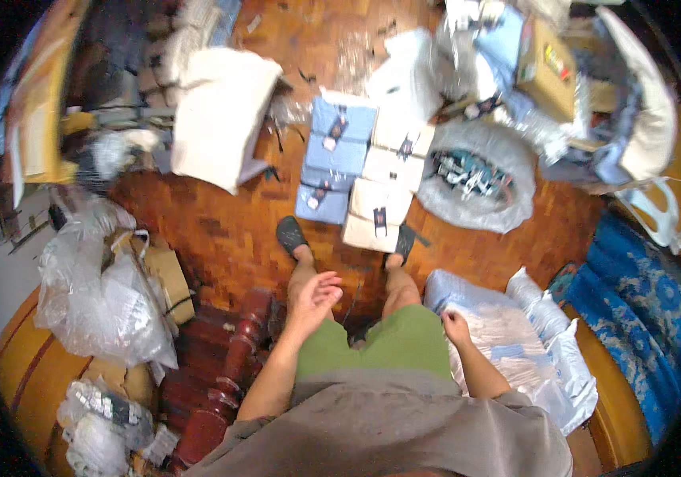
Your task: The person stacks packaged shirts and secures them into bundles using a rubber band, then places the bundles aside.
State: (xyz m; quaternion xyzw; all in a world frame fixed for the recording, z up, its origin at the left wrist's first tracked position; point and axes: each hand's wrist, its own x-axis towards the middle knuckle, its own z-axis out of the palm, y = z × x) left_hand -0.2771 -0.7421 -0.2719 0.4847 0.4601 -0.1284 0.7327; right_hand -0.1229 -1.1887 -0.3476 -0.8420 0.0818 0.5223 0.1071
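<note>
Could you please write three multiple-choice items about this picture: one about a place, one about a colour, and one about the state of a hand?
1. Where do the stacked folded cloths lie?
A. on the wooden floor ahead of the person's feet
B. on the blue carpet
C. in the person's lap

2. What colour are the person's shorts?
A. red
B. green
C. white

3. How is the left hand?
A. closed around a folded cloth
B. pressed flat on the floor
C. open and holding nothing

Answers:
1. A: the blue and cream stacks rest on the parquet just beyond the dark shoes.
2. B: the cloth over both thighs is green.
3. C: the fingers are spread above the knee with nothing in them; the right hand is loosely curled beside a clear plastic bag.
</note>
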